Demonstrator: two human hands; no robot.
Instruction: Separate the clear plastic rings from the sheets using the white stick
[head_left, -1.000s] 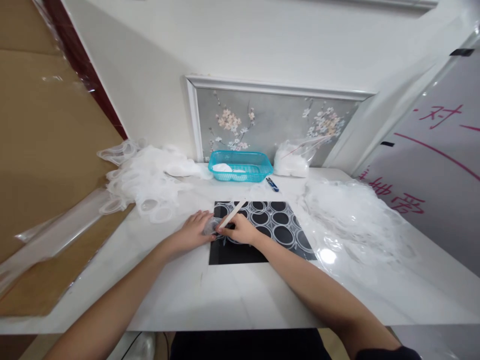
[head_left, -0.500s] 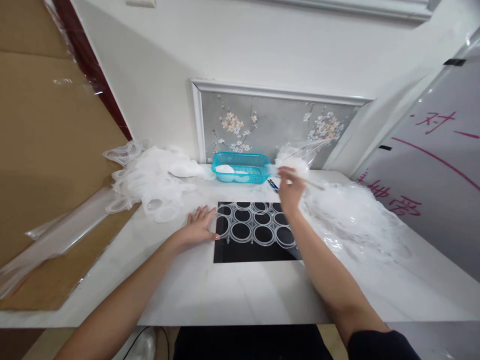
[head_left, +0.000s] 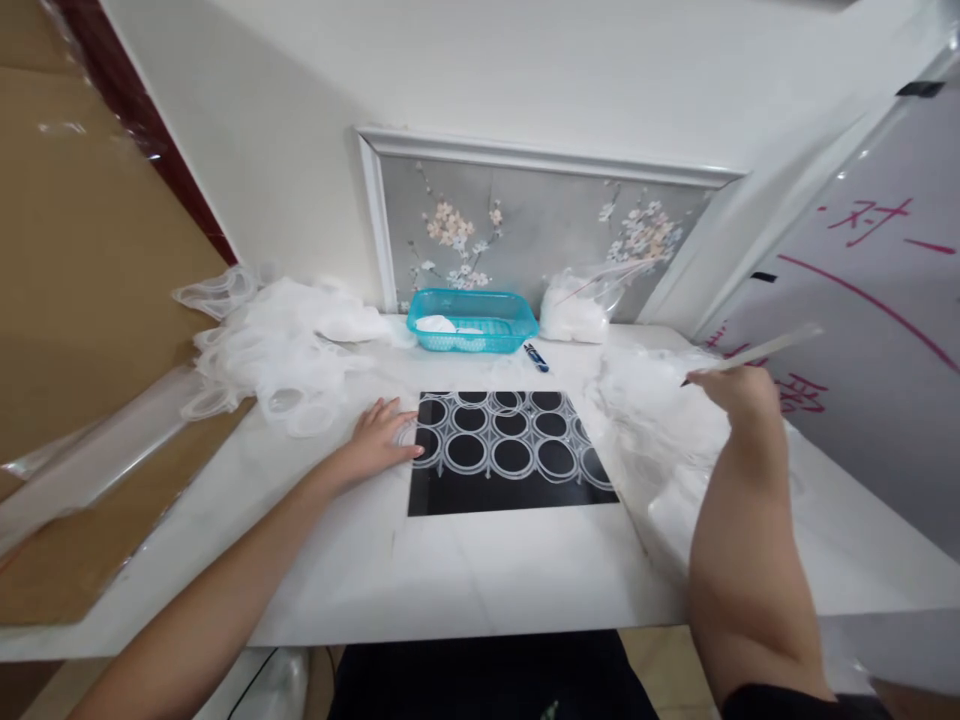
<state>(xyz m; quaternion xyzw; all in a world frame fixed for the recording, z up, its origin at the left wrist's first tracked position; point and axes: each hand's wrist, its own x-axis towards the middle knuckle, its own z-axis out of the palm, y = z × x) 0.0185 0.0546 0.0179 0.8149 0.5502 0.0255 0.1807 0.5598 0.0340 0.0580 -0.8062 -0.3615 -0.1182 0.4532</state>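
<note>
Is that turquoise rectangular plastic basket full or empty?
Neither: the turquoise rectangular plastic basket is partly filled. White pieces lie toward its left, while bare turquoise bottom shows at right.

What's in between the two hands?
In the head view, between the left hand and right hand lie the black sheet with pale rings, then part of the right-side white pile.

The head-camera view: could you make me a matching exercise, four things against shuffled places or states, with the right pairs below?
1. Turquoise plastic basket
2. Left hand
3. Right hand
4. Black rectangular sheet

A. Holding a long pale stick
B. Patterned with pale ring shapes
C. In front of the framed grey floral panel
D. At the sheet's left edge

Pairs: 1-C, 2-D, 3-A, 4-B
</note>
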